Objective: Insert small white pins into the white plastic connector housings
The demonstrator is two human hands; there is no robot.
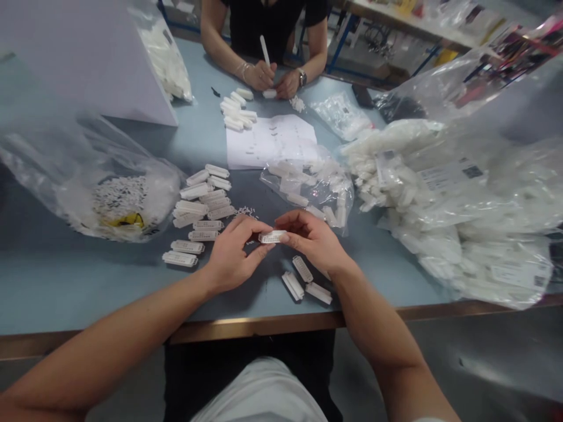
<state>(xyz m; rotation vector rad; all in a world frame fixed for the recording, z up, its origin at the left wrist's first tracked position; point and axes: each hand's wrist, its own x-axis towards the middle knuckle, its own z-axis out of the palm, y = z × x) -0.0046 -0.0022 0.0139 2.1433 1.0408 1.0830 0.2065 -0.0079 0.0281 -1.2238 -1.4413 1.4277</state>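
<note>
Both hands meet over the near edge of the desk (65, 287). The left hand (233, 252) and the right hand (314, 240) share one white connector piece (271, 237), which is held just above the desk. The fingers (259, 252) of each hand pinch an end of it.

Under the right wrist lie three loose pieces (305, 280). To the left is a spread of about thirteen more (200, 211), in rough rows.

Beyond the hands are one sheet of paper (270, 140), its print too small to read, and one clear bag of pieces (312, 181). The big bags on the right (461, 234) carry white labels (472, 172) with a square code (nothing on them is legible). One more bag (118, 202) on the left holds tiny white bits and something yellow.

Across the desk, a co-worker's two hands (272, 79) hold a white stick (264, 50). A smaller heap of pieces (237, 108) lies beside them.
</note>
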